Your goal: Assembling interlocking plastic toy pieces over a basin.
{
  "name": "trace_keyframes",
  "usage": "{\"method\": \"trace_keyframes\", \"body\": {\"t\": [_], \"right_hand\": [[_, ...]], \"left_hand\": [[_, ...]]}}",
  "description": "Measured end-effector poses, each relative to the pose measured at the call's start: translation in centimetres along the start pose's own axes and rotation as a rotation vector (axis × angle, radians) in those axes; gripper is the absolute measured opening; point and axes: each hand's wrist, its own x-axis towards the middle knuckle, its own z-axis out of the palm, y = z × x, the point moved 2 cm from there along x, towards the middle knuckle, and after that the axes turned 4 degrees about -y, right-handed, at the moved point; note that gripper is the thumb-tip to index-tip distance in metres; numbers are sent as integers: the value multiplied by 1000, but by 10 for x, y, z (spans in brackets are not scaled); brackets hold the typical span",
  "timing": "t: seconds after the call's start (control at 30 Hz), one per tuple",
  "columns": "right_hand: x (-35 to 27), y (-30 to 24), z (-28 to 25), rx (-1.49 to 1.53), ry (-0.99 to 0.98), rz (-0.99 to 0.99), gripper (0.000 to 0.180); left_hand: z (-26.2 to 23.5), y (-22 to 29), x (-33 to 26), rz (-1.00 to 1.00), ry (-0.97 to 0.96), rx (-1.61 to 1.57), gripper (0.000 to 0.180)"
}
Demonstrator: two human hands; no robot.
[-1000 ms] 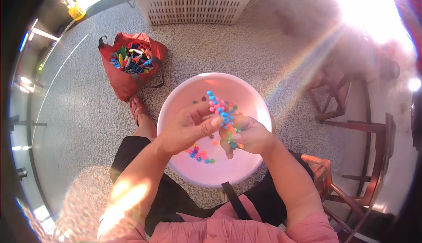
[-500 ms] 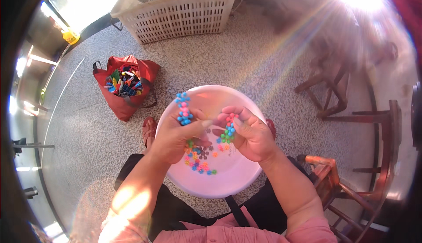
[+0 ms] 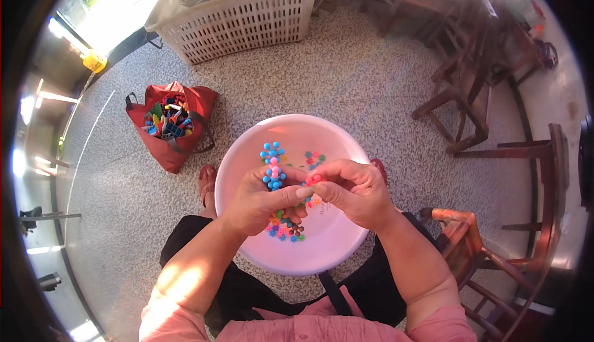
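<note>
My left hand (image 3: 252, 206) is closed around a chain of knobbed plastic connector pieces (image 3: 273, 167). Blue and pink knobs rise above its fingers, and brown ones show below. My right hand (image 3: 356, 196) pinches a red knobbed connector piece (image 3: 314, 179) between thumb and fingers, against the tip of my left thumb. Some blue shows beside the red; my fingers hide where the pieces meet. Both hands are over a round pale pink basin (image 3: 226, 169). Inside lie loose flower-shaped pieces (image 3: 317, 156) in several colours.
A red bag (image 3: 164, 150) full of mixed plastic toys stands on the speckled floor at the left. Beyond is a white slatted basket (image 3: 241, 33) holding metal ware. Wooden chairs (image 3: 550, 175) line the right side, and a wooden stool (image 3: 455, 234) stands by my right knee.
My hands have come together over the basin, bringing the red piece to my left fingertips. The chain in my left hand has shifted right and slightly down.
</note>
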Motion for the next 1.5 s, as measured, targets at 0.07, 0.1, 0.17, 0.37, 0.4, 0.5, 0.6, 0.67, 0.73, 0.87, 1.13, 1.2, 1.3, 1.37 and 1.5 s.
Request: {"method": "trace_keyframes", "body": {"t": [0.07,0.1,0.17,0.37,0.4,0.5,0.6,0.67,0.73,0.87,1.13,1.2,1.3,1.37,1.5], "right_hand": [[0,1,1,54,-20,0,17],[1,2,2,55,-19,-2,17],[4,7,5,285,2,105,15],[7,19,12,394,81,17,13],[7,19,13,396,78,20,13],[8,15,15,92,167,-122,12],[9,17,13,171,225,-145,12],[12,25,5,653,312,-25,12],[15,14,0,707,276,16,13],[15,5,-6,743,127,110,17],[16,8,13,264,69,266,20],[17,13,11,299,25,276,15],[17,12,12,414,-44,251,12],[15,11,11,497,-67,216,13],[15,10,18,174,-1,-19,11]], "left_hand": [[0,-2,0,-10,-8,-1,23],[0,-2,0,0,-12,-25,23],[-1,-2,0,11,-16,-48,24],[-5,2,4,19,-35,-132,26],[-4,3,4,5,-15,-135,26],[-4,5,7,4,4,-135,25],[-5,4,9,17,5,-164,24],[-2,3,9,16,14,-196,24],[0,5,7,46,64,-162,23],[-3,6,9,67,52,-65,23],[-9,0,6,136,55,70,22],[-11,1,3,114,54,39,22],[-14,2,1,53,13,-41,21],[-12,5,2,10,-27,-87,21],[-14,7,0,-29,-50,-201,19]]}}
